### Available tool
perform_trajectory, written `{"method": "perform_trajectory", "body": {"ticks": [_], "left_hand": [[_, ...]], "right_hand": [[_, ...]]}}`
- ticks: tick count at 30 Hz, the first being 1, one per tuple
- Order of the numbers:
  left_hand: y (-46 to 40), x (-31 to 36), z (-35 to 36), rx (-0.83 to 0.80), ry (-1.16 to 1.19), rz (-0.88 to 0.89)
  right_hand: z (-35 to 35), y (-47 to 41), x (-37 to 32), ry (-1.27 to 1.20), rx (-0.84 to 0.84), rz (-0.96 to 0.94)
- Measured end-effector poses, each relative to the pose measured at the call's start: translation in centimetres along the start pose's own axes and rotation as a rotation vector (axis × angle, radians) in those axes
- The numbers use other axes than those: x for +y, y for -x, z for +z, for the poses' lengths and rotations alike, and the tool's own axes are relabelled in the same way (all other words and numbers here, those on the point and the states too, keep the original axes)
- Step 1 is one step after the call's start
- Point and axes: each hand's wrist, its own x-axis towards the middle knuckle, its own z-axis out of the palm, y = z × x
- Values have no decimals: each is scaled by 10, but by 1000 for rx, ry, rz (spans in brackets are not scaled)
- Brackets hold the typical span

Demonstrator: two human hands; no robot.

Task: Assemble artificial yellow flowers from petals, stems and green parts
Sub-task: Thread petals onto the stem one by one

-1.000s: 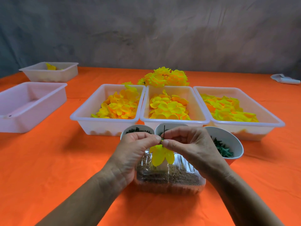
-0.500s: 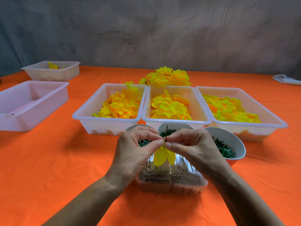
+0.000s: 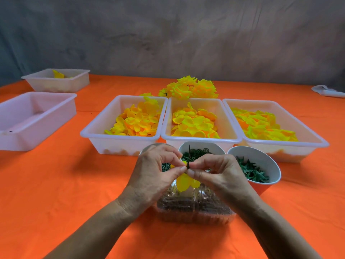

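Both hands pinching one flower at its stem, over the clear box.

I see the left hand [image 3: 153, 172] and right hand [image 3: 218, 174] meet thumb to thumb, fingers curled tight on the dark stem [image 3: 189, 156] (it pokes upward) while the yellow petals [image 3: 184, 182] hang below, above the clear box [image 3: 194, 208] on the orange worktop [image 3: 65, 193].
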Motion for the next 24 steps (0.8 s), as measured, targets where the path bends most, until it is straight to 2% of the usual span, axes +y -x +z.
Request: {"method": "perform_trajectory", "body": {"ticks": [4, 7, 9, 16, 24], "left_hand": [[-3, 0, -3, -21, 2, -25], [-2, -1, -3, 1, 81, -35], [0, -3, -3, 10, 132, -44], [-2, -2, 2, 16, 113, -22], [-8, -8, 0, -69, 88, 23]], "right_hand": [[-5, 1, -3, 11, -19, 54], [-14, 1, -4, -11, 41, 70], [-16, 2, -5, -32, 57, 58], [-13, -3, -3, 153, -27, -19], [-10, -3, 3, 173, -8, -92]]}}
